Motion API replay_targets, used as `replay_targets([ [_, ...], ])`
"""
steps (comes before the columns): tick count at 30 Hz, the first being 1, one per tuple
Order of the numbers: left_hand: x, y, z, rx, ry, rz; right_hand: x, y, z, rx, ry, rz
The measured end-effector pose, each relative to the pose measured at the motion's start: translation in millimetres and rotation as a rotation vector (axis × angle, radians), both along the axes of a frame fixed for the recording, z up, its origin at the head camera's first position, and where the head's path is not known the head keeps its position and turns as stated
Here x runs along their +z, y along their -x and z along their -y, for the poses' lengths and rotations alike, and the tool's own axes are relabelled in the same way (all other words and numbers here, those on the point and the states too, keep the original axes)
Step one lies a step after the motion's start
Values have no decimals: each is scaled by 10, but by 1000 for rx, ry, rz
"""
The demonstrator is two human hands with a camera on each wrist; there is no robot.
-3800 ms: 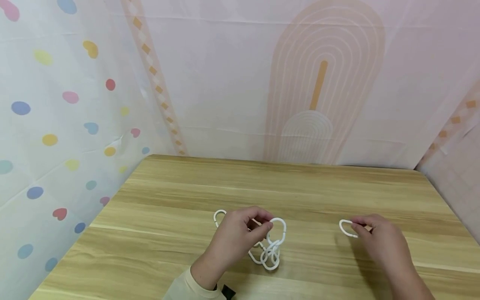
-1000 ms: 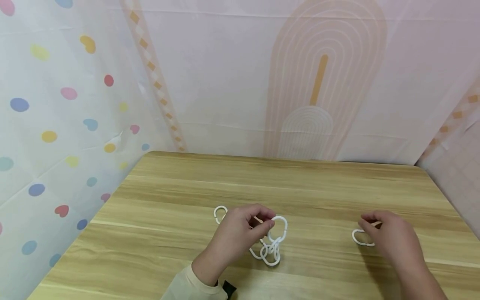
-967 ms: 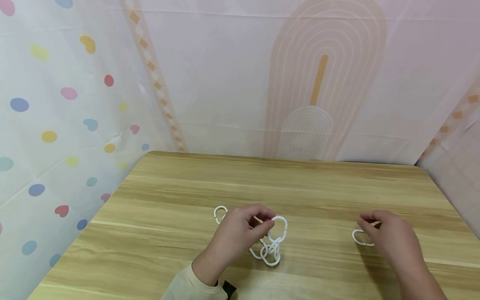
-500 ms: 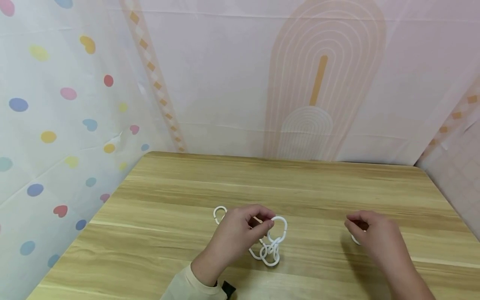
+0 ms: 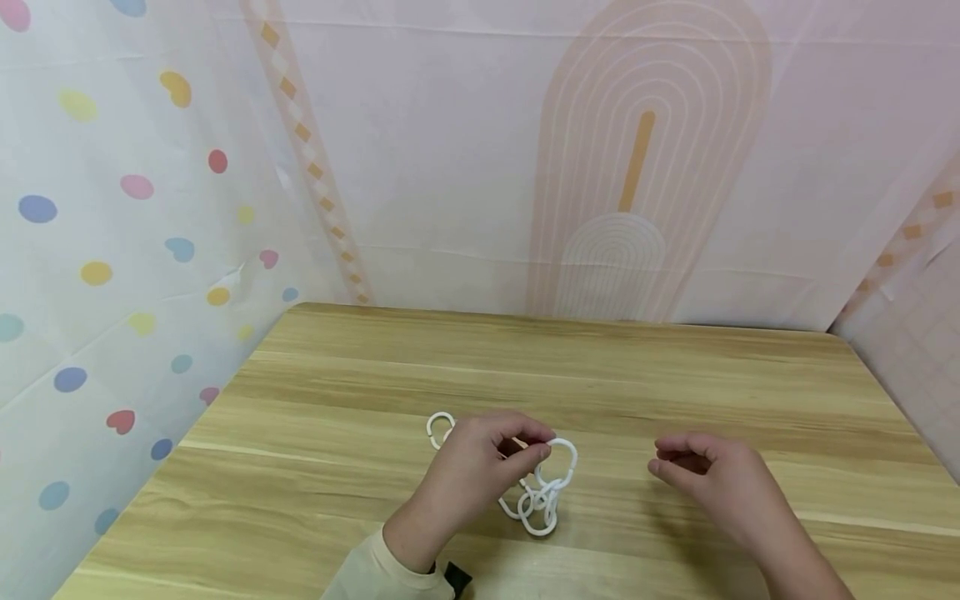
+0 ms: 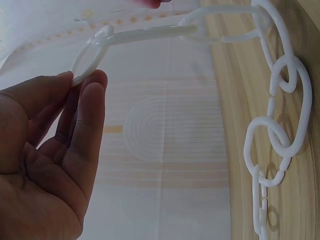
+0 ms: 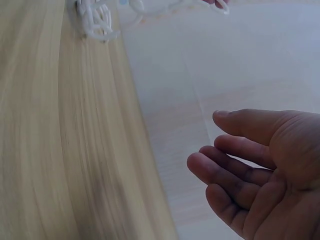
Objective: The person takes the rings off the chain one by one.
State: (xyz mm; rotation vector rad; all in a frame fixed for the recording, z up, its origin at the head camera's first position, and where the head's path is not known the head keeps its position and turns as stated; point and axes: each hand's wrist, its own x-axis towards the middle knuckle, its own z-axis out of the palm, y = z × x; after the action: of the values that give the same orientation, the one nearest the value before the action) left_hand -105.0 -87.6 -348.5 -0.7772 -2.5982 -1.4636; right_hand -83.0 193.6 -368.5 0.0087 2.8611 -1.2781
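My left hand (image 5: 472, 467) pinches the end link of a white plastic chain (image 5: 575, 458) between thumb and fingertips, above the table. From that link the chain (image 6: 150, 34) runs down to several joined links bunched on the wood, seen in the left wrist view. More links (image 5: 430, 427) lie beyond the left hand, partly covered by it. Apart to the right, my right hand (image 5: 720, 483) hovers with its fingers loosely bent and the thumb separated from them. The right wrist view shows its palm and fingers (image 7: 240, 170) holding nothing.
A wood-patterned table (image 5: 360, 375) carries the chain. Behind it hangs a pale printed cloth (image 5: 450, 167), and a dotted cloth (image 5: 150, 242) covers the left side. A small black piece (image 5: 457, 577) shows by the left sleeve (image 5: 382, 575).
My right hand has let go of a loose white link, left it on the table, and moved left toward the chain. That link is now out of sight. The left hand keeps its pinch, nearly still.
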Motion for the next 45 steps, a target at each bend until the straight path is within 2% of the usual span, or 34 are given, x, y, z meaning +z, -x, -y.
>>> replay_targets([
  [11,3,-10,10,0,4,-12,45,-52,135,2,36,-48],
  [20,8,-11,28,4,22,-13,16,-105,399,20,71,-152],
  [26,-13,6,-26,-6,19,-4,98,-92,426,17,48,-122],
  [30,-12,-8,-42,-7,20,-1,159,-79,470,46,74,-106],
  [34,2,-12,-53,-11,32,-17,218,-72,506,89,88,-127],
  [39,15,-13,-47,-14,52,-33,227,-85,549,142,134,-176],
  [45,22,-11,-71,-52,33,-42,180,-128,603,159,135,-321],
])
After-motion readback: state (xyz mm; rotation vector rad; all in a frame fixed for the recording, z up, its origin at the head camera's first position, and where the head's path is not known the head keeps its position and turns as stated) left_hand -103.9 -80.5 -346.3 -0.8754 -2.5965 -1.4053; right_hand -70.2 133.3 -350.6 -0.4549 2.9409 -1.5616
